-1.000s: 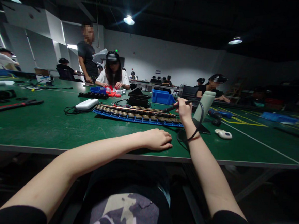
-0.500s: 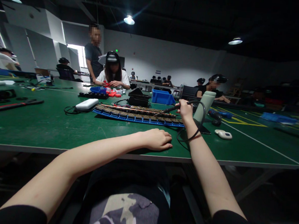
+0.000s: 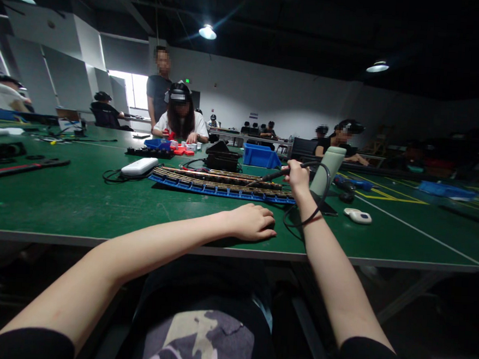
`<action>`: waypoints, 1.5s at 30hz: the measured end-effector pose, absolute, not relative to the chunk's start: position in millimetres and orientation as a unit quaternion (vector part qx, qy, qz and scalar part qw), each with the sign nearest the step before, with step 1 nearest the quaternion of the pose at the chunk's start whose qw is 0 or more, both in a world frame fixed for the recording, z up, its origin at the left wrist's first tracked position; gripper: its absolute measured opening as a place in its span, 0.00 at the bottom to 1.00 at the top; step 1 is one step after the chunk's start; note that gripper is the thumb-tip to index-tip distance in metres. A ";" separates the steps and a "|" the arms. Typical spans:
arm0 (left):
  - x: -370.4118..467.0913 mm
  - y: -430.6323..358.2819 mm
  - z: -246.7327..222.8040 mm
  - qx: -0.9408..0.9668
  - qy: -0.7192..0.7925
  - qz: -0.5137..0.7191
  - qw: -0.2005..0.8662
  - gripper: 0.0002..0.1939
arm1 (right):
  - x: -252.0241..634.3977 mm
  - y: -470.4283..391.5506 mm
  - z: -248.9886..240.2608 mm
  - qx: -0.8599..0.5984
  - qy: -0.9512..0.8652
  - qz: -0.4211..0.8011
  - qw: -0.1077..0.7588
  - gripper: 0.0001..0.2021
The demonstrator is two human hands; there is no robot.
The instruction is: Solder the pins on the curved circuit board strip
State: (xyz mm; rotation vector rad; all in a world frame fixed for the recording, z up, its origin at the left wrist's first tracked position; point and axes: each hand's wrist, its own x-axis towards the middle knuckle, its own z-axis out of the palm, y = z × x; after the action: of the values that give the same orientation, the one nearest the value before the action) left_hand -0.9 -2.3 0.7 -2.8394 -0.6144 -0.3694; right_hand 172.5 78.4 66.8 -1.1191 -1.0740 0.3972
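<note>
My right hand (image 3: 297, 178) grips a soldering iron (image 3: 273, 175) by its dark handle. Its thin tip points left and down onto a long, curved blue assembly (image 3: 222, 190) with rows of brass-coloured strips; whether it touches them I cannot tell. The iron's black cable (image 3: 328, 188) loops over and around my right forearm. Flat on the green table (image 3: 187, 219), palm down with fingers stretched out, my left hand (image 3: 253, 222) holds nothing. It rests in front of the blue assembly, apart from it.
A green bottle (image 3: 327, 172) stands just beyond my right wrist. A white case (image 3: 139, 166) with a black cord lies left of the assembly. Behind it are a black box (image 3: 221, 159) and a blue bin (image 3: 261, 156). A small cream case (image 3: 360, 216) lies right. A person (image 3: 182, 121) sits opposite.
My two hands and the soldering iron look unmoved. The standing person at the back has shifted right, and the seated person opposite has moved their hands apart.
</note>
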 end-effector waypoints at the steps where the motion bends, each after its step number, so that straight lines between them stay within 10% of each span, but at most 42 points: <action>1: -1.2 -4.0 2.2 -0.962 -0.222 -0.122 0.103 0.24 | 172.5 78.2 67.1 -0.502 -0.481 0.179 0.696 0.10; 45: -4.3 0.7 11.8 -0.889 -0.452 -0.051 0.046 0.39 | 169.3 72.2 70.8 -0.504 -0.439 0.189 0.720 0.13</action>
State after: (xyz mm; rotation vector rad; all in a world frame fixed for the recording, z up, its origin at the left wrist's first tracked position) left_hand -4.3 0.7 11.8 -2.7148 -1.3804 -0.1555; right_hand 169.3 72.2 70.8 -1.1142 -0.9697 0.4177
